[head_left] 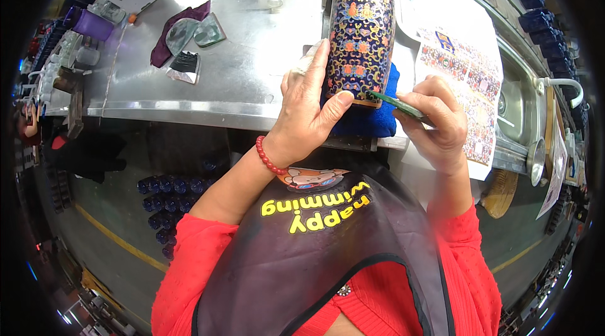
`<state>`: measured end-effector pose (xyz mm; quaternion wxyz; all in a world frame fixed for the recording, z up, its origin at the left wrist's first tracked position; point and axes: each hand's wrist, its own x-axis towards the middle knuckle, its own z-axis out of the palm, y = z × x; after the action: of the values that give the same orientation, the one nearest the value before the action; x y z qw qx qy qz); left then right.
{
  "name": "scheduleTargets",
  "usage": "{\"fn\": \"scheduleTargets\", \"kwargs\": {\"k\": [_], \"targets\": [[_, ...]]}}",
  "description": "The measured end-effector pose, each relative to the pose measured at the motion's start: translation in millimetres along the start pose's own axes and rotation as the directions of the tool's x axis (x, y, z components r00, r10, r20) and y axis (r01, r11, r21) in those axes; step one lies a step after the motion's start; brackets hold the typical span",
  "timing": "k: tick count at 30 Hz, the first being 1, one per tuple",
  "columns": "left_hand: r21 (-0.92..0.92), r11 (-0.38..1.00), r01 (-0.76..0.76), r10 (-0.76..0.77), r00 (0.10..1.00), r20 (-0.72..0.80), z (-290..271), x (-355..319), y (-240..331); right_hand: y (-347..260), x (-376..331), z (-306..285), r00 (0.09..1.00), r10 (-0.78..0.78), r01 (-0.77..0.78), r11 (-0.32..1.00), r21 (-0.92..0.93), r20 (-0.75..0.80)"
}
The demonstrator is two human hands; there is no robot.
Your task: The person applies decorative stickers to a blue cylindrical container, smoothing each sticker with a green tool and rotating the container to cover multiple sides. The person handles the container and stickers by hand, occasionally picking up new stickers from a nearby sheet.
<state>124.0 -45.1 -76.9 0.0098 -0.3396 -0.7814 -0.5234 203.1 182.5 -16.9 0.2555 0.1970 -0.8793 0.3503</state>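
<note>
A dark blue bottle (362, 40) with a dense gold, orange and pink pattern lies on a folded blue cloth (392, 84), its dark neck pointing away from me. My left hand (307, 100) rests against its left side, fingers stretched along it and thumb near the base. Between the fingers of my right hand (438, 115) is a thin green pen-like tool (406, 108). Its tip meets the lower right edge of the bottle. The fingers cover part of the tool, so its exact kind does not show.
Printed pattern sheets (463, 65) lie to the right, beside a sink (513, 112) with a white tap (567, 86). On the metal bench (246, 40) are a purple cloth (165, 39) and a small black-and-white pad (184, 66). Several blue bottles (170, 204) stand below the bench.
</note>
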Motion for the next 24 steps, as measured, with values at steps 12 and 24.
{"fn": "scheduleTargets", "kwargs": {"k": [12, 24], "targets": [[0.331, 0.918, -0.218, 0.259, 0.962, -0.086, -7, -31, 6, -22, -1, 13, 0.948, -0.216, 0.234, 0.971, -0.051, 0.234], [0.658, 0.717, -0.229, 0.29, 0.957, 0.017, 3, -54, 9, -1, -30, 38, 0.734, 0.677, -0.558, 0.649, 0.517, -0.056]]}}
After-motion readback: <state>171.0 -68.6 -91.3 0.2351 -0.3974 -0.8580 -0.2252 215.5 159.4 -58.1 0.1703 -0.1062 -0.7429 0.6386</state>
